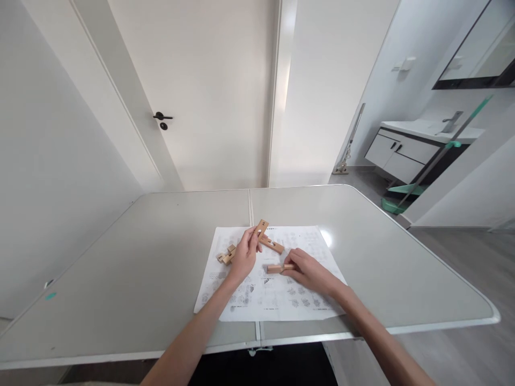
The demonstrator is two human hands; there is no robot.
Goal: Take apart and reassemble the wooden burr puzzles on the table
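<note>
My left hand (246,252) is closed around a notched wooden puzzle piece (263,225), tilted up, with a small dark mark near its top end. Between the fingers of my right hand (303,268) is another notched wooden piece (276,269), level over the paper and pointing left. A third wooden piece (274,245) with a cut-out lies just beyond, between the two hands. Left of my left hand, several short wooden pieces (228,255) sit in a small cluster, partly hidden by that hand. Under everything is a printed instruction sheet (277,300) with rows of small diagrams.
The sheet lies on a pale folding table (161,268) with a seam down its middle. Beyond its far edge stands a white door (209,96) with a black handle. At the right are a sink cabinet (402,150), a green dustpan (394,206) and a mop (352,142).
</note>
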